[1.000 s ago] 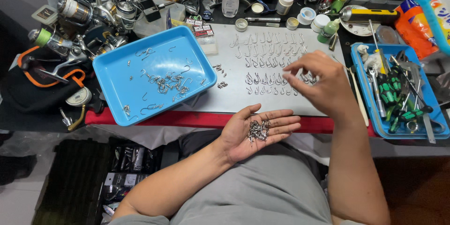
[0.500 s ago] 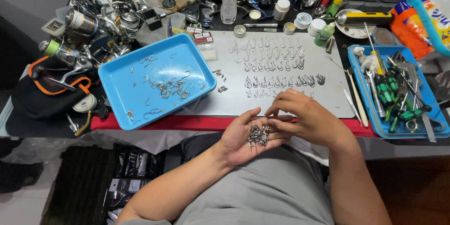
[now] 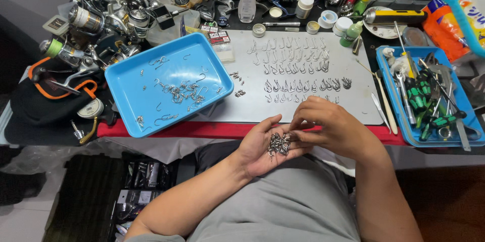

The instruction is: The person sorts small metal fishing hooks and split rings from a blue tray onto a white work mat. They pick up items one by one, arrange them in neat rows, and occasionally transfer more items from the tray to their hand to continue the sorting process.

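My left hand [image 3: 262, 147] is held palm up in front of the table edge, cupping a small pile of metal fishing hooks [image 3: 279, 143]. My right hand [image 3: 331, 126] rests against it, fingertips pinching into the pile. Whether a single hook is gripped is not visible. On the grey mat [image 3: 364, 105] just beyond the hands, rows of hooks [image 3: 298, 86] lie sorted in lines. A light blue tray [image 3: 126, 78] to the left holds several loose hooks [image 3: 179, 92].
A second blue tray [image 3: 389, 95] at the right holds screwdrivers and other tools. Fishing reels [image 3: 88, 20], small bottles and jars crowd the back and left of the table. A red strip edges the table front. A dark bag sits at the far left.
My right hand came back from the rows of hooks on the mat down to my left palm, and its fingers now dig into the pile there. The left hand stayed cupped.
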